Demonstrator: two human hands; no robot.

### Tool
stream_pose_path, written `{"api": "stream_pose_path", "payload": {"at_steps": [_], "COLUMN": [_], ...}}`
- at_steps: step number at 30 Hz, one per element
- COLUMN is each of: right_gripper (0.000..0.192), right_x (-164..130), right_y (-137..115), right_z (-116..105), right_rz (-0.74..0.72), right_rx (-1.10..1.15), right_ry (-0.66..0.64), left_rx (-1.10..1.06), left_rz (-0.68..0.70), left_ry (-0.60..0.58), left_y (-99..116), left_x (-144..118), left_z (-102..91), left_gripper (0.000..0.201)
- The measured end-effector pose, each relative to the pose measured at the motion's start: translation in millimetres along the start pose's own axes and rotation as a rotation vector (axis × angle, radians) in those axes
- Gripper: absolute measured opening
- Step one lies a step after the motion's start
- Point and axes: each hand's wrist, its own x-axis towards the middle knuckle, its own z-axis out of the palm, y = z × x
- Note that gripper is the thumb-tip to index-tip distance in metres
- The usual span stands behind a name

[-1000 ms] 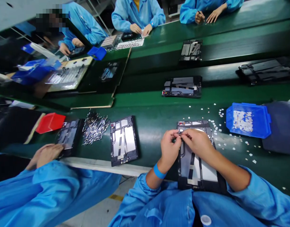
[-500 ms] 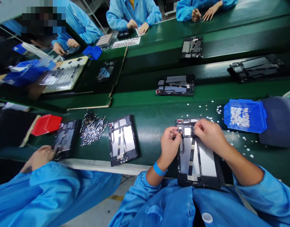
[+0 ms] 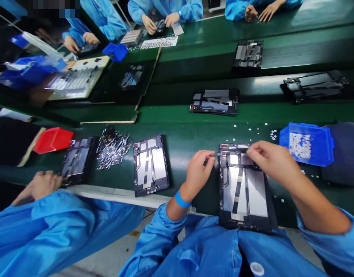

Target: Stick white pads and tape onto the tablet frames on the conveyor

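An opened tablet (image 3: 257, 192) with its inner parts exposed lies in front of me, its lower end over the table edge. My left hand (image 3: 198, 169) is just left of its upper corner, apart from it, with curled fingers, a gap between thumb and forefinger and nothing visible in them. Over the tablet's upper right, the fingers of my right hand (image 3: 265, 156) are pinched together; whatever they hold, if anything, is hidden. A second opened tablet (image 3: 153, 167) rests to the left of my left hand. Small white pieces (image 3: 273, 134) are scattered beyond my right hand.
A blue bin (image 3: 321, 144) of white pieces stands at right. Left are a heap of thin metallic parts (image 3: 113, 150), a red bin (image 3: 52, 139) and a co-worker's hand (image 3: 45, 184) by another tablet (image 3: 77, 159). More tablets (image 3: 214, 102) lie farther back, where several co-workers sit.
My left hand has come off the tablet's upper left corner and moved left, its fingers parting. My right hand stays pinched near the upper right. Across the table, a co-worker's hands now handle a dark object.
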Motion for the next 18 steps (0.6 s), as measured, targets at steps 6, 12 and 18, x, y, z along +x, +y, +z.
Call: {"api": "stream_pose_path", "payload": {"at_steps": [6,12,18], "right_gripper": [0.028,0.03,0.031], "right_x": [30.3,32.4,38.4], "right_y": [-40.1,-36.6,-42.8], "right_z": [55.0,56.9,56.1], "right_rz": [0.018,0.044,0.046], "right_rx": [-0.132,-0.203,-0.278], "right_ry": [-0.173,-0.185,-0.256], "left_rx": [0.269,0.333,0.376], "left_rz": [0.208,0.263,0.269], "left_ry": [-0.201,-0.268,-0.259], "left_y": [-11.3,-13.6,-16.5], "left_x": [3.6,0.7,4.1], "left_z": [4.5,13.0,12.0], "left_gripper": [0.031,0.036,0.037]}}
